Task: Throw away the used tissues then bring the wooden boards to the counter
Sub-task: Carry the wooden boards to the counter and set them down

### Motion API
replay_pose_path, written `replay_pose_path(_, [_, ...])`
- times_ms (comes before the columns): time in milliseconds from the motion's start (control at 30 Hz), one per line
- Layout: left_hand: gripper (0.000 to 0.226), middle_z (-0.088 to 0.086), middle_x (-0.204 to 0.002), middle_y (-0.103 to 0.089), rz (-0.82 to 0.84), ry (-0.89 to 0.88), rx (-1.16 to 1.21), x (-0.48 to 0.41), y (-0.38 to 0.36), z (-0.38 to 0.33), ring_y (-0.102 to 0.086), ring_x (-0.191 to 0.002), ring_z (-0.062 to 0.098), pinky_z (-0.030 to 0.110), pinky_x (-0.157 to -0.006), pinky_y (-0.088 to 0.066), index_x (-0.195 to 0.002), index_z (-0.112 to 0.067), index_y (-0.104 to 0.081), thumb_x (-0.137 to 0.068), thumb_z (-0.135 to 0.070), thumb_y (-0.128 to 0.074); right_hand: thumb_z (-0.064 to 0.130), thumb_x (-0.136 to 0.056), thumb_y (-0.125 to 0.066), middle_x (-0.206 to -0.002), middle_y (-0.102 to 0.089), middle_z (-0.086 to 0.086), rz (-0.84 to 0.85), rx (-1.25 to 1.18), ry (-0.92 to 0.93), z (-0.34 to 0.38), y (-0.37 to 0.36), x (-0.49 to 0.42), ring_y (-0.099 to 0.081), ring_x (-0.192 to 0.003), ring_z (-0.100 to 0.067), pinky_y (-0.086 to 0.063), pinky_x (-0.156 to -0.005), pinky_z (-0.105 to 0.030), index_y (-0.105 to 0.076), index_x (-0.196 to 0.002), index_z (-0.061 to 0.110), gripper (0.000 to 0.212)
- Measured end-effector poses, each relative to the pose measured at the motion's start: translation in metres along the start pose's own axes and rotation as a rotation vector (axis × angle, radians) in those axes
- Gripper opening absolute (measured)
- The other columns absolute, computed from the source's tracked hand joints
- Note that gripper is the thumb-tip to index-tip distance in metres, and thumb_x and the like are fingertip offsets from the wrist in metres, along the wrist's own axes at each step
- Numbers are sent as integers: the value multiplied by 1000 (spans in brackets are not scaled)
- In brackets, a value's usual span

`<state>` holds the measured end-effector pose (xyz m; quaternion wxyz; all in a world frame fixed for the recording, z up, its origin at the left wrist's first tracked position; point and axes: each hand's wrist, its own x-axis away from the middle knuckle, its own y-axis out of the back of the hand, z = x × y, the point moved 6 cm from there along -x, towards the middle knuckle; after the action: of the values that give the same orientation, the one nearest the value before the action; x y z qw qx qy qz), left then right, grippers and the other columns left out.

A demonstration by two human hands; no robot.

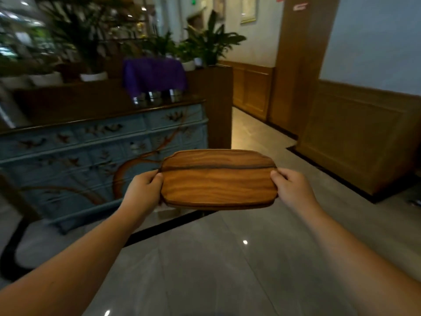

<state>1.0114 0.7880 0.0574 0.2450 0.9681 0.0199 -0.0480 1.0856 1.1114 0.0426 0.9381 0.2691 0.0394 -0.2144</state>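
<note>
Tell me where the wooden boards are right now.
In the head view, the wooden boards are centre frame, held above the grey floor between the left hand and right hand, right of the blue cabinet.

Blurred plants point(86, 39); fingers under boards point(218, 179)

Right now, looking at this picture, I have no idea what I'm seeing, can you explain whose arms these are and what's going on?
This is one picture from a wide-angle camera worn on a person's head, looking forward and down. There is no machine here. The arms are that person's own. The left hand and right hand grip the two ends of the wooden boards, apparently two stacked, carried level above a shiny tiled floor. To the left stands a blue painted cabinet. On top of it are potted plants and something draped in purple cloth.
</note>
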Motion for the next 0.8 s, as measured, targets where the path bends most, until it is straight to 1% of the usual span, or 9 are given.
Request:
replay_pose_path(100, [31,9,-69,-61,-87,47,-25,-13,28,12,-58,-58,21,35,-57,-50,-76,-17,-64,-98,-27,-45,32,-100,-44,-65,-59,-2,54,-32,73,18,-36,-32,-58,-65,-18,-40,-54,-29,-68,-75,17,37])
replay_pose_path(167, [33,17,-72,-63,-144,87,-14,-24,51,25,-61,-62,31,48,-63,-56,-83,-8,-66,-97,-28,-45,30,-100,-43,-68,-62,-3,114,-54,100,33,-68,-56,-59,-68,-19,-42,-55,-31,-69,-78,18,36])
replay_pose_path(267, [33,29,-79,-66,-204,121,-15,-33,79,42,-65,-71,43,60,-68,-56,-85,-9,-68,-97,-29,-45,29,-100,-42,-76,-66,-11,189,-95,121,54,-110,-79,-60,-73,-21,-43,-59,-32,-71,-84,13,38])
replay_pose_path(367, [33,31,-83,-67,-290,147,-31,-51,108,60,-64,-70,42,49,-64,-57,-84,-6,-67,-98,-26,-45,28,-99,-44,-83,-67,-24,240,-128,146,74,-156,-105,-62,-77,-33,-42,-61,-34,-71,-85,2,40])
replay_pose_path(433, [32,23,-74,-63,-316,161,-34,-68,125,71,-59,-59,28,34,-51,-50,-82,-9,-67,-98,-25,-45,29,-99,-45,-85,-67,-25,285,-143,162,88,-186,-122,-62,-80,-36,-42,-62,-34,-71,-86,0,41])
replay_pose_path(500, [31,15,-67,-59,-327,184,-14,-88,141,83,-56,-54,21,28,-44,-45,-79,-13,-67,-98,-25,-45,30,-99,-47,-77,-64,-20,329,-165,177,103,-214,-140,-60,-74,-31,-41,-60,-33,-70,-81,4,40])
replay_pose_path(567, [29,19,-76,-65,-349,184,26,-115,159,94,-60,-62,25,28,-51,-48,-77,-19,-67,-98,-25,-46,31,-98,-48,-70,-61,-10,367,-182,190,119,-244,-160,-59,-68,-22,-41,-59,-32,-69,-77,9,37])
replay_pose_path(667, [27,24,-88,-70,-354,186,47,-165,186,108,-64,-72,33,36,-64,-49,-82,-20,-69,-97,-25,-48,32,-98,-47,-72,-63,-9,400,-195,195,139,-289,-193,-61,-69,-23,-45,-61,-32,-70,-83,10,35])
replay_pose_path(800, [25,7,-80,-70,-341,184,56,-236,221,126,-64,-72,25,38,-65,-51,-83,-26,-67,-97,-29,-47,29,-99,-48,-82,-70,-14,382,-202,183,170,-344,-243,-66,-77,-27,-49,-65,-35,-72,-87,13,31])
